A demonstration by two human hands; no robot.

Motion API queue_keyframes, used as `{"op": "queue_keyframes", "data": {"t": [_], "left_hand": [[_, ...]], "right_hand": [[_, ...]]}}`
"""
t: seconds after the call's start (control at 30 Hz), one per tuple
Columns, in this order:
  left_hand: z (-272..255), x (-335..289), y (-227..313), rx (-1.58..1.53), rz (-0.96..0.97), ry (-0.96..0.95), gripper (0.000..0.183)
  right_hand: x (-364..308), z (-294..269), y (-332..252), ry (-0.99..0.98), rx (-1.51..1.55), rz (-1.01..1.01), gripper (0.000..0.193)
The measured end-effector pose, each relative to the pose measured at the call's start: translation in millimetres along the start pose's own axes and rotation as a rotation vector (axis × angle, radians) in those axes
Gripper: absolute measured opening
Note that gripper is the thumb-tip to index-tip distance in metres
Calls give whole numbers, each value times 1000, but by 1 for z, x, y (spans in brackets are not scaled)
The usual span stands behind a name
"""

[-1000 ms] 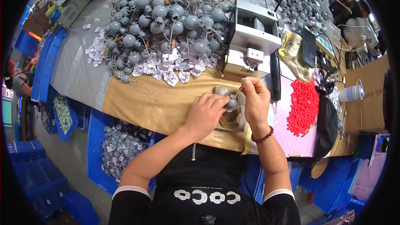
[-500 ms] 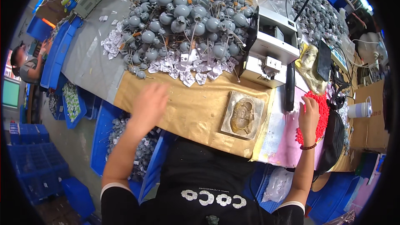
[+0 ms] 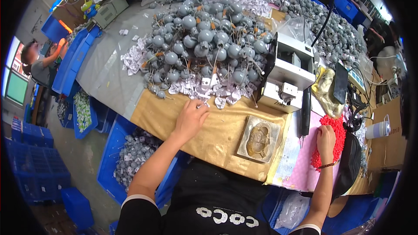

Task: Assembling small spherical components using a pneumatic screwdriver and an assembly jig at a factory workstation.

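Observation:
My left hand (image 3: pixel 191 118) is at the near edge of the heap, its fingers curled together beside the small white plastic pieces (image 3: pixel 220 101). Whatever lies between those fingertips is too small to make out. Behind them rises a big pile of grey ball-shaped plastic parts (image 3: pixel 205 35) with thin wires and orange bits. Over on the right, my right hand (image 3: pixel 325 141) has its fingers bent down into a pile of small red pieces (image 3: pixel 334 124); its fingertips are hidden. A square metal mould (image 3: pixel 259 139) with a rounded hollow lies on the tan-covered table between my hands.
A white-and-black bench machine (image 3: pixel 287 74) stands right of the grey pile, with a black handle-like bar (image 3: pixel 305 113) beside it. A blue bin of grey parts (image 3: pixel 104 165) sits below the table at left. A dark phone (image 3: pixel 340 82) lies at right. Another person (image 3: pixel 41 67) works far left.
My left hand has moved right and up to the white pieces, and its fingers have curled. My right hand has lowered onto the red pile. The whole view has shifted.

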State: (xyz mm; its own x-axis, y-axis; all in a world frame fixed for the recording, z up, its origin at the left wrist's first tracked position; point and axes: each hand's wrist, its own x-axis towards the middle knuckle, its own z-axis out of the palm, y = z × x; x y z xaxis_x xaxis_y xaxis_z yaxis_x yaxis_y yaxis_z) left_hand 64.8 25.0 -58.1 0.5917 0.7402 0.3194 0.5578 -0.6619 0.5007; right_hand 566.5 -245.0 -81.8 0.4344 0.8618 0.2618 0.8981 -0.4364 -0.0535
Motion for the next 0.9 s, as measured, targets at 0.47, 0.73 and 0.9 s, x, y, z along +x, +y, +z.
{"op": "queue_keyframes", "data": {"t": [0.47,0.73,0.9], "left_hand": [[65,25,134,-242,363,-431,29],[-34,103,105,-351,438,212,43],[-107,208,4,287,-19,640,52]], "right_hand": [[-6,-30,-15,177,277,7,9],[-8,-60,-123,-177,1309,181,16],[-7,-62,-186,-87,1012,-258,16]]}}
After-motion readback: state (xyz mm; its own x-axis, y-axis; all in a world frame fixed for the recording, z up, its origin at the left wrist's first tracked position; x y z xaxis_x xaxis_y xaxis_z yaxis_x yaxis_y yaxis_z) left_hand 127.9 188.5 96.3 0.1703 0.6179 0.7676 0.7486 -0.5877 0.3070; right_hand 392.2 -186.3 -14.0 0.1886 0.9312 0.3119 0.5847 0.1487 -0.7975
